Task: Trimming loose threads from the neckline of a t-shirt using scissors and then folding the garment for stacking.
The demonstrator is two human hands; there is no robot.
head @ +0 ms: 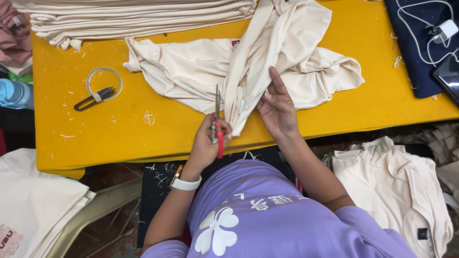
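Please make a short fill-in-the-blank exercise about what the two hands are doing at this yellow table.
1. The left hand holds a thread cutter with a ____ handle.
2. The right hand touches the cream ____.
3. The table is ____.
4. The black snips lie to the ____ of the left hand.

Missing words: red; garment; yellow; left

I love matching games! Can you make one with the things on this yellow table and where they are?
Things:
1. Red-handled thread snips
2. Black thread snips
3. Stack of folded cream cloth
4. White charger with cable

Places:
A. On dark blue cloth, far right
B. In the left hand
C. Back of the yellow table
D. Lying by a pale ring, left side of the table

Pairs: 1-B, 2-D, 3-C, 4-A
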